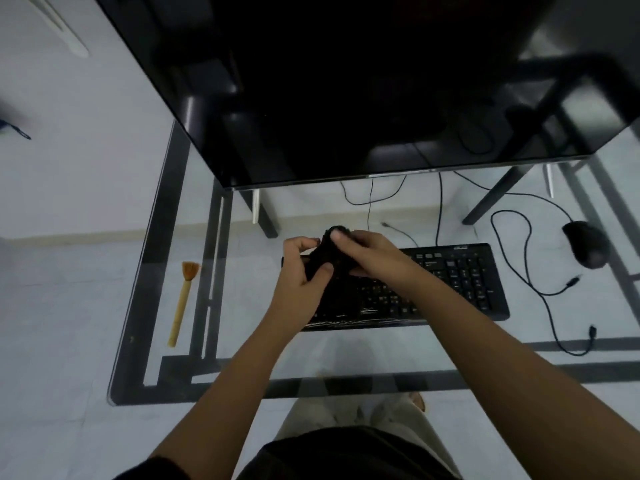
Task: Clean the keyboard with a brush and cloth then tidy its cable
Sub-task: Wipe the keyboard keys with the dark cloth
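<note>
A black keyboard (457,278) lies on the glass table (346,351), its left half hidden behind my hands. Both hands hold a black cloth (327,258) bunched up just above the keyboard's left part. My left hand (298,271) grips the cloth from the left with the thumb on top. My right hand (367,254) grips it from the right, fingers over the upper end. A wooden brush (183,299) with orange bristles lies on the table's left side, bristles pointing away from me. The keyboard's cable (439,209) runs back from its far edge under the monitor.
A large dark monitor (346,98) stands at the back of the table. A black mouse (587,247) sits at the right, its cable (530,271) looping over the glass to a loose plug near the front. More thin cables hang below the monitor. My legs show under the glass.
</note>
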